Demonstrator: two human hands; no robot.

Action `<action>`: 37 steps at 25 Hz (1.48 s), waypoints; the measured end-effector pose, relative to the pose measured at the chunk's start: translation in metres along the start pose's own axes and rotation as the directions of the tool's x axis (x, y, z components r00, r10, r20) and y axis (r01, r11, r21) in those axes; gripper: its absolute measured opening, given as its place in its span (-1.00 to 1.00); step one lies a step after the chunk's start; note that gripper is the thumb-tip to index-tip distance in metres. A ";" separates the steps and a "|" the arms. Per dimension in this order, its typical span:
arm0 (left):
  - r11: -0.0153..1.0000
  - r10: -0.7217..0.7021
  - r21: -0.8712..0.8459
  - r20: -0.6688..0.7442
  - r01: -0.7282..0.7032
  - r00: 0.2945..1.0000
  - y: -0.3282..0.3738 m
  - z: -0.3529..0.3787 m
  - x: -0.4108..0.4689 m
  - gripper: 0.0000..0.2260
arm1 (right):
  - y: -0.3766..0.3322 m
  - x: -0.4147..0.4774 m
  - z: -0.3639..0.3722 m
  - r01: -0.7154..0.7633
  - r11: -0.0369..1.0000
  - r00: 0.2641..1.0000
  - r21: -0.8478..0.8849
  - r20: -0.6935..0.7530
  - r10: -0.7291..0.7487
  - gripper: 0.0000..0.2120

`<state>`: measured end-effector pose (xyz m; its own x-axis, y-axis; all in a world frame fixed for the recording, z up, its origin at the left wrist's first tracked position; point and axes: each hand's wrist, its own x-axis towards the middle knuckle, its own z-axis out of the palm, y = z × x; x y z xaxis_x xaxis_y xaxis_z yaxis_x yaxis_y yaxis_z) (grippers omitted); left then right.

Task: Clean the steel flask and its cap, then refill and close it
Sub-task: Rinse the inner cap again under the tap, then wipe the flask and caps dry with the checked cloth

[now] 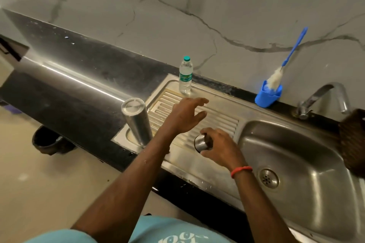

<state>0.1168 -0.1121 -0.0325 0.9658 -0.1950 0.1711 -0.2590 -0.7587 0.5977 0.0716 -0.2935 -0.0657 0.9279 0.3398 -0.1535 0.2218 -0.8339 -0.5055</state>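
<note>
Right hand [221,149] grips round steel cap [201,143] over ribbed steel drainboard [223,118].
Left hand [184,117] spread wide, empty; tall steel flask [137,122] stands just left.

The right hand [221,148] covers part of the cap [199,143], so only its steel side shows. A brown thing [353,140] at the right edge is cut off and blurred (I cannot tell what it is). The sink [286,144] runs out of the picture at near right.
</note>
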 end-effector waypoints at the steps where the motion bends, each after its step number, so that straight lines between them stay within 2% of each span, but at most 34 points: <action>1: 1.000 0.011 -0.027 -0.006 -0.011 1.000 -0.005 -0.005 -0.001 -0.67 | -0.006 0.000 0.010 0.026 0.997 1.000 -0.066 0.011 -0.026 -0.39; 3: 0.998 0.027 -0.065 -0.005 -0.028 1.000 -0.011 -0.014 -0.001 -0.71 | -0.017 0.000 0.027 0.075 0.983 0.997 -0.168 0.042 -0.069 -0.40; 6: 0.997 0.037 -0.067 0.006 -0.037 0.999 -0.022 -0.021 -0.001 -0.72 | -0.024 0.003 0.052 0.075 0.973 0.992 -0.216 0.113 -0.051 -0.41; 14: 0.996 0.074 -0.055 0.044 -0.072 0.996 -0.044 -0.014 -0.011 -0.73 | -0.032 0.006 0.087 -0.004 0.975 0.996 -0.224 0.090 0.025 -0.43; 20: 0.992 0.125 -0.006 0.093 -0.125 0.988 -0.039 -0.011 -0.013 -0.71 | -0.032 0.001 0.074 -0.018 0.979 0.996 -0.204 0.084 0.036 -0.37; 23: 0.985 0.174 -0.024 0.116 -0.173 0.978 -0.027 -0.007 -0.010 -0.69 | -0.023 -0.009 0.051 -0.054 0.978 0.998 -0.199 0.011 0.057 -0.45; 28: 0.960 0.278 -0.082 0.170 -0.268 0.945 0.013 0.017 -0.003 -0.68 | 0.007 -0.035 0.005 -0.146 0.983 0.971 -0.115 -0.204 0.121 -0.57; 31: 0.934 0.352 -0.132 0.173 -0.333 0.920 0.044 0.036 0.005 -0.70 | 0.030 -0.055 -0.022 -0.185 0.982 0.926 -0.029 -0.342 0.164 -0.66; 34: 0.935 0.345 -0.156 0.198 -0.317 0.918 0.080 0.054 0.015 -0.73 | 0.054 -0.075 -0.052 -0.193 0.981 0.874 0.003 -0.453 0.174 -0.79; 37: 0.915 0.391 -0.186 0.188 -0.358 0.901 0.113 0.071 0.023 -0.87 | 0.080 -0.095 -0.084 -0.173 0.985 0.810 0.006 -0.568 0.146 -0.87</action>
<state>0.1105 -0.2466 -0.0161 0.7716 -0.5887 0.2409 -0.5854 -0.5090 0.6311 0.0267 -0.4288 -0.0200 0.9543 -0.0930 0.2840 0.0561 -0.8777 -0.4759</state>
